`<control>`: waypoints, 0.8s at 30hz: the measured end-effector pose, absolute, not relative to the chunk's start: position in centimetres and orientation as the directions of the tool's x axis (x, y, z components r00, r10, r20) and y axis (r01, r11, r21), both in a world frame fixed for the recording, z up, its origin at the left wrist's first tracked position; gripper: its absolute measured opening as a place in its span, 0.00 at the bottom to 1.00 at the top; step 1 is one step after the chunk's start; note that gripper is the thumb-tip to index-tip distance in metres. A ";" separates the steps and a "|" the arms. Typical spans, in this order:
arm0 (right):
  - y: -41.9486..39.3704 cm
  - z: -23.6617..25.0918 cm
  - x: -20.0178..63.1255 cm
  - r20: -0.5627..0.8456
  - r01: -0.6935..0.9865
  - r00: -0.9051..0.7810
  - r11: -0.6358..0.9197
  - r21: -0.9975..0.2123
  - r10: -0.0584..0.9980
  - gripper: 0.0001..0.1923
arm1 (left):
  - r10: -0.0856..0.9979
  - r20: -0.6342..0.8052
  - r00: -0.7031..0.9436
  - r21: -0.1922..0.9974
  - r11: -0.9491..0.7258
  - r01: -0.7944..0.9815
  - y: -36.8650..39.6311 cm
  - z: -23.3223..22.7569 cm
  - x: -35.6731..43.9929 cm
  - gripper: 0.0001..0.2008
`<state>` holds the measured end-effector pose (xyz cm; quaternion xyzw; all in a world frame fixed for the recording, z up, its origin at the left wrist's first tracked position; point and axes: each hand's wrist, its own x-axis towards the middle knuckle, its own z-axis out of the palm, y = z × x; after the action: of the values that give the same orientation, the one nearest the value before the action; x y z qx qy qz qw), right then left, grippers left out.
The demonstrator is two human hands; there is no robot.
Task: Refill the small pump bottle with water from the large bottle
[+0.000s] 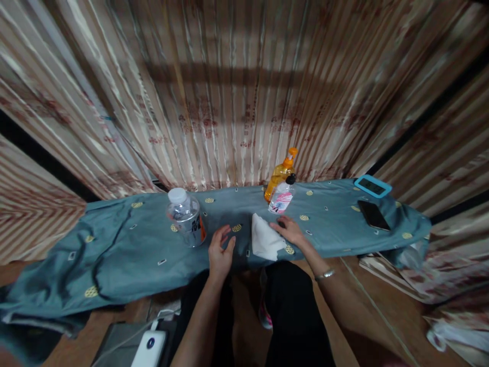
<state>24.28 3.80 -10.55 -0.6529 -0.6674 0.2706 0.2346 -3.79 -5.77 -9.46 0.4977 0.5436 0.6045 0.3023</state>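
Observation:
My left hand (221,254) hovers over the near edge of the cloth-covered bench, fingers apart and holding nothing. To its left stands a large clear plastic bottle (186,219) with a white cap, upright and apart from the hand. My right hand (291,230) has its fingers stretched out at the right edge of a white cloth or tissue (265,238); whether they touch it I cannot tell. Just beyond that hand is a small clear bottle (281,198) with a black cap and pink label. Partly hidden behind it stands an orange pump bottle (278,176).
The bench has a blue-green cover (126,244) with pineapple prints. At its right end lie a blue-framed device (373,186) and a dark phone (373,215). Striped curtains (229,102) hang close behind. A white power bank (150,348) with a cable sits low at the left.

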 end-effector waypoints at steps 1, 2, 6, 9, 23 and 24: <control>3.1 -10.6 23.4 -0.048 0.739 -0.072 0.021 -0.673 0.996 0.19 | 0.895 0.296 -0.335 0.950 -0.238 0.204 -6.3 -9.1 -4.2 0.16; 2.5 -10.7 22.5 -0.059 0.731 -0.107 0.038 -0.682 0.993 0.19 | 0.879 0.325 -0.349 0.938 -0.253 0.237 -6.8 -8.8 -4.7 0.15; 1.5 -10.1 19.6 -0.134 0.678 -0.208 0.044 -0.734 0.969 0.19 | 0.788 0.453 -0.416 0.872 -0.296 0.390 -9.4 -7.0 -7.3 0.13; 1.9 -9.0 18.0 -0.178 0.603 -0.246 0.007 -0.797 0.953 0.18 | 0.661 0.539 -0.521 0.817 -0.261 0.514 -10.3 -6.0 -9.5 0.19; 3.3 -1.2 9.6 0.064 0.124 -0.233 0.095 -0.988 0.970 0.17 | 0.693 0.272 -0.668 0.957 -0.123 0.263 0.3 -4.5 -8.4 0.42; 3.4 -0.5 9.1 0.106 0.100 -0.213 0.129 -0.987 0.971 0.17 | 0.718 0.280 -0.637 0.955 -0.144 0.258 0.3 -4.6 -7.4 0.41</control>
<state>9.14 3.37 -0.47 -0.4421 -0.6056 0.4898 0.4449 -7.41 0.27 -4.59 0.3875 0.6299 0.6494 0.1770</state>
